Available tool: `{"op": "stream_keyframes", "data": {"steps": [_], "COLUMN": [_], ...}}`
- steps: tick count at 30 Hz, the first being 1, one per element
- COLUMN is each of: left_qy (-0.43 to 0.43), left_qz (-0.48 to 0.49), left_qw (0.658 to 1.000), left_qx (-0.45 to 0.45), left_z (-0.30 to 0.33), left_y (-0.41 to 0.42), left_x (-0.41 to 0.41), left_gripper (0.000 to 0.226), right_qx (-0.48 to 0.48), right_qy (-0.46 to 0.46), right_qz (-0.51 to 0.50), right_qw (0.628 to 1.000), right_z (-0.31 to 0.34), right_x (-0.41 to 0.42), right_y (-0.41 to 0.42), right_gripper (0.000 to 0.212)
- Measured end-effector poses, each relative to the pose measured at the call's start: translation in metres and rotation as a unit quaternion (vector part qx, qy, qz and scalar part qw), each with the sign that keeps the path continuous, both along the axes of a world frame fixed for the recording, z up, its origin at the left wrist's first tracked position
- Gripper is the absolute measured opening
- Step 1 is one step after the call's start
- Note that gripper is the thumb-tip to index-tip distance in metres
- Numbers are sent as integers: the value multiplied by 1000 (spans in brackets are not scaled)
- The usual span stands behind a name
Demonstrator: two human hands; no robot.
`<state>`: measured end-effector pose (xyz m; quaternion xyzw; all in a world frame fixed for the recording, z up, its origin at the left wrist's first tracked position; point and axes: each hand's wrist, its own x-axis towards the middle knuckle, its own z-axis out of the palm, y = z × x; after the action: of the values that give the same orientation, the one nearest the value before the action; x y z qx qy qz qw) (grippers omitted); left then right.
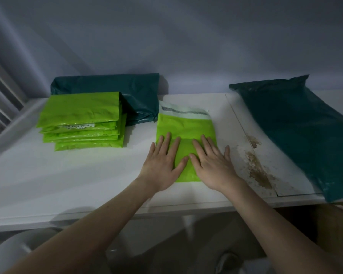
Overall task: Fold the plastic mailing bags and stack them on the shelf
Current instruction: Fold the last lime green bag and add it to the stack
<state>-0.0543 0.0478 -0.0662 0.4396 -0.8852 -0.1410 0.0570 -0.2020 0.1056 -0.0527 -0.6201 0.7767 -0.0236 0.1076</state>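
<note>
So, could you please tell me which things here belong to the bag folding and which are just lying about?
In use: lime-green mailing bag under left hand and right hand; folded lime-green stack; white shelf.
Lying about: dark teal bag behind the stack; dark teal bag at right.

A single wide-angle head view looks forward and down from close above the white shelf (87, 184). The wall fills the upper frame, both forearms enter from the bottom edge, and straight lines bow near the corners.

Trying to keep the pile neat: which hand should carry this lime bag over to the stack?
Probably the left hand: it presses the lime bag on the side nearer the stack, while the right hand would have to cross over.
</note>
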Motion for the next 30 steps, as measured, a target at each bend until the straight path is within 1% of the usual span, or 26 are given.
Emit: {"op": "stream_keyframes", "data": {"steps": [3, 6, 8, 10, 11, 13, 16, 18, 22, 25, 26, 29, 30], "left_qy": [6, 40, 103, 196, 238, 281, 282, 282, 302, 301, 294, 303, 315], "left_qz": [13, 37, 63, 101, 121, 153, 177, 194, 220, 241, 240, 221, 218], "left_qw": [1000, 998, 988, 966, 954, 939, 934, 927, 913, 906, 908, 909, 906], "left_qx": [-2, 39, 94, 134, 138, 124, 132, 156, 167, 173, 176, 182, 179], "left_z": [-1, 2, 9, 19, 23, 29, 33, 34, 33, 33, 33, 31, 30], "left_y": [0, -3, -5, -9, -13, -23, -40, -47, -53, -56, -57, -57, -58], "left_x": [0, 0, 1, 0, 0, 1, 5, 6, 5, 2, 2, 1, 2], "left_gripper": [71, 80, 87, 87, 83, 67, 59, 58, 53, 49, 44, 7, 4], "right_qx": [15, 6, -41, -92, -111, -132, -126, -116, -115, -146, -146, -124, -123], "right_qy": [-10, -79, -132, -173, -184, -186, -182, -189, -235, -287, -309, -351, -353], "right_qz": [-10, -33, -63, -94, -108, -137, -181, -200, -220, -254, -265, -290, -292], "right_qw": [1000, 996, 988, 976, 971, 964, 958, 954, 940, 912, 902, 882, 880], "right_z": [0, 2, 8, 15, 19, 23, 26, 26, 22, 23, 25, 25, 24], "right_x": [1, -5, -11, -17, -19, -25, -32, -35, -38, -38, -38, -40, -41], "right_y": [0, -4, -9, -12, -14, -17, -21, -24, -30, -33, -34, -34, -34], "right_gripper": [56, 60, 71, 74, 71, 63, 54, 55, 56, 57, 58, 61, 57]}}
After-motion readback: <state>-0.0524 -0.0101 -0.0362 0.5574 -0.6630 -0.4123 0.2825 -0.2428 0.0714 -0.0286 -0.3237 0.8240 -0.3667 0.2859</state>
